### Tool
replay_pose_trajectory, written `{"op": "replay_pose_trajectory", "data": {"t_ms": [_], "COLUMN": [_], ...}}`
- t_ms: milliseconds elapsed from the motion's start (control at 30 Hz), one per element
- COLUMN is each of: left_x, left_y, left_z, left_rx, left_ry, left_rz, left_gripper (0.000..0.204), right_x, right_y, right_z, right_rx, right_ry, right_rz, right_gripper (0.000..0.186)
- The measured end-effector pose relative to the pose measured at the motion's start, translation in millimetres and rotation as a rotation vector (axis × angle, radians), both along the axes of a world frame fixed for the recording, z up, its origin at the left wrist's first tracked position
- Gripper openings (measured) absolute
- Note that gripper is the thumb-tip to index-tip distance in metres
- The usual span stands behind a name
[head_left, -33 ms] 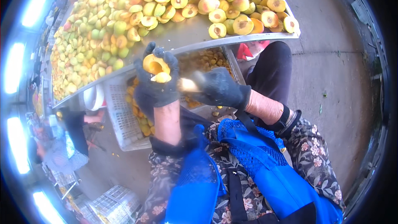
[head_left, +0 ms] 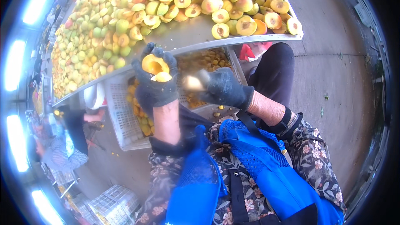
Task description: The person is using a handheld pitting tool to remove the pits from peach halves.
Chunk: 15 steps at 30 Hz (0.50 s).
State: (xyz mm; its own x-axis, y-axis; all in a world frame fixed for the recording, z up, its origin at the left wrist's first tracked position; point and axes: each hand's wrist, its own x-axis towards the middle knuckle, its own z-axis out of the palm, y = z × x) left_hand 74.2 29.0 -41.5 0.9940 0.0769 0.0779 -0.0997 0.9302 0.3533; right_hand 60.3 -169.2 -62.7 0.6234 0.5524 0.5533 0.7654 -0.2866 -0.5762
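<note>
My left hand (head_left: 156, 85), in a dark glove, is raised at the table's near edge, fingers curled round a halved yellow peach (head_left: 155, 64). The half is cut side up with a hollow in its middle. A smaller yellow piece (head_left: 161, 77) sits against its lower rim. Beside it on the right, my gloved right hand (head_left: 225, 87) is closed on a short pale tool (head_left: 193, 83), perhaps wooden. Its end is smeared by motion, so its exact kind does not show. The tool points at my left hand but stands apart from it.
A metal-edged table (head_left: 183, 37) carries a heap of halved peaches (head_left: 100, 29). Below it stands a white plastic crate (head_left: 125, 121) with yellow pieces. A white bucket (head_left: 95, 96) is to its left. Another person (head_left: 66, 150) sits at far left, near another crate (head_left: 114, 204).
The pale tool in my right hand has drawn back to the right, leaving a gap to my left hand. My left hand has shifted very slightly left.
</note>
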Motion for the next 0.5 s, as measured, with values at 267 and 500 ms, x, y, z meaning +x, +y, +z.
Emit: {"op": "replay_pose_trajectory", "data": {"t_ms": [267, 500], "left_x": [-21, -34], "left_y": [-3, -10], "left_z": [34, 44], "left_rx": [0.49, 1.17], "left_ry": [0.095, 0.242], "left_rz": [0.448, 0.53], "left_gripper": [0.057, 0.074], "right_x": [-4, -2], "right_y": [-3, 55], "right_z": [-21, 41], "right_rx": [-0.253, 0.176], "right_ry": [0.254, 0.091], "right_rz": [-0.202, -0.018], "right_gripper": [0.03, 0.037]}}
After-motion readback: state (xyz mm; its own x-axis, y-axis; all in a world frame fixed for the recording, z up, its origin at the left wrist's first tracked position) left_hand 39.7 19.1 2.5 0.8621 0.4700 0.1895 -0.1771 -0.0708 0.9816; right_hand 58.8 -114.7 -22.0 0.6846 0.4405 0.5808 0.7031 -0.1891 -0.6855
